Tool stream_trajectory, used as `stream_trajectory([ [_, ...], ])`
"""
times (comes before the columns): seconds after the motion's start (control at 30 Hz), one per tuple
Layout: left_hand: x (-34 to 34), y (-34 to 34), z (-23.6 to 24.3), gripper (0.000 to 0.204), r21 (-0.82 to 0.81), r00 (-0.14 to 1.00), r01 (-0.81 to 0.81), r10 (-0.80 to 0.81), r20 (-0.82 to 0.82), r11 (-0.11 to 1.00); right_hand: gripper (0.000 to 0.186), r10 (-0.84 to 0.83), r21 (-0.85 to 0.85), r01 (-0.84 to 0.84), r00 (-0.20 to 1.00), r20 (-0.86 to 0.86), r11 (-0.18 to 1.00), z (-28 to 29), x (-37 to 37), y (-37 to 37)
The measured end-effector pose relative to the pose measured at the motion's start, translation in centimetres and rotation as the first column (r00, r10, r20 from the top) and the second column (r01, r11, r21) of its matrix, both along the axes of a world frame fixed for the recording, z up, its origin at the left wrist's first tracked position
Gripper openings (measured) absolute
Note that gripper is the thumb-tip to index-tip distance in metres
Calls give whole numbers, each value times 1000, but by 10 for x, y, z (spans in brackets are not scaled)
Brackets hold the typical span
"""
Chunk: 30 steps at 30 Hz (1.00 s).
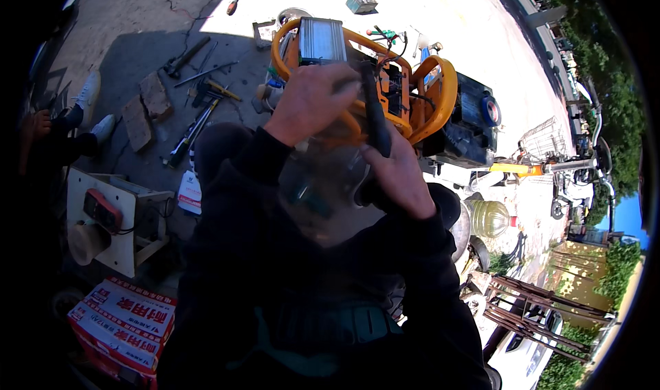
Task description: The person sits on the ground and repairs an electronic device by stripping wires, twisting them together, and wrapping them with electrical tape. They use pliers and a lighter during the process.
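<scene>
Head view, left hand: the left hand (313,101) is raised in front of the camera with its fingers curled loosely, not flat; it rests against the top of the orange frame (426,91), just below the ribbed silver metal box (321,39). Whether it actually grips anything cannot be told, since its back faces the camera.
Head view, right hand: the right hand (399,177) is closed around a dark handle (377,115) that stands almost upright between the two hands, fingers wrapped, thumb side toward the frame.
Where the frame lies: directly beyond both hands, touching the left one, its open middle showing wires and dark parts; a black block with a blue disc (474,118) sits at its right side.
Counts: two hands, one dark handle, one silver box, one orange frame with two rounded loops.
Ground to the left: several long tools (199,118) lie scattered on the concrete floor (137,19), beside two flat stone pieces (146,108).
Lower left: a white stand (127,242) carries a red meter (103,210); a red-and-white carton (124,321) lies below it.
Far left: another person's white shoe (88,91).
</scene>
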<state>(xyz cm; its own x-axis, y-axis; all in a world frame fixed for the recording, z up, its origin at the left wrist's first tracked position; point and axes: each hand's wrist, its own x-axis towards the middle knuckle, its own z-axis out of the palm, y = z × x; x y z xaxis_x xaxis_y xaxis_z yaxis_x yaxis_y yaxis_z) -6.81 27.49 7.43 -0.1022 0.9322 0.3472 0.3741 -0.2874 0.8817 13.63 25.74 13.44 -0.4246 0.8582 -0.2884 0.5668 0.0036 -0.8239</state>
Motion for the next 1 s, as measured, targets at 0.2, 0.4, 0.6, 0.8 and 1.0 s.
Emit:
stream_trajectory([
  [0.2,0,2,-1,21,42,1000,11,-11,12,999,55,-46,-52,48,998,45,997,11,-7,-1],
  [0.4,2,2,-5,24,31,999,-4,2,54,1000,54,-40,-69,43,998,48,997,9,-9,-2],
  [0.6,1,1,-5,20,31,1000,16,-16,19,999,59,-40,-39,41,999,11,998,2,-8,-3],
  [0.8,3,2,-7,23,59,999,-7,4,51,998,61,-41,-28,40,999,-15,999,-2,-8,-3],
  [1.0,2,1,-5,23,26,998,2,-4,67,1000,61,-44,-16,44,999,6,999,-11,-6,-1],
])
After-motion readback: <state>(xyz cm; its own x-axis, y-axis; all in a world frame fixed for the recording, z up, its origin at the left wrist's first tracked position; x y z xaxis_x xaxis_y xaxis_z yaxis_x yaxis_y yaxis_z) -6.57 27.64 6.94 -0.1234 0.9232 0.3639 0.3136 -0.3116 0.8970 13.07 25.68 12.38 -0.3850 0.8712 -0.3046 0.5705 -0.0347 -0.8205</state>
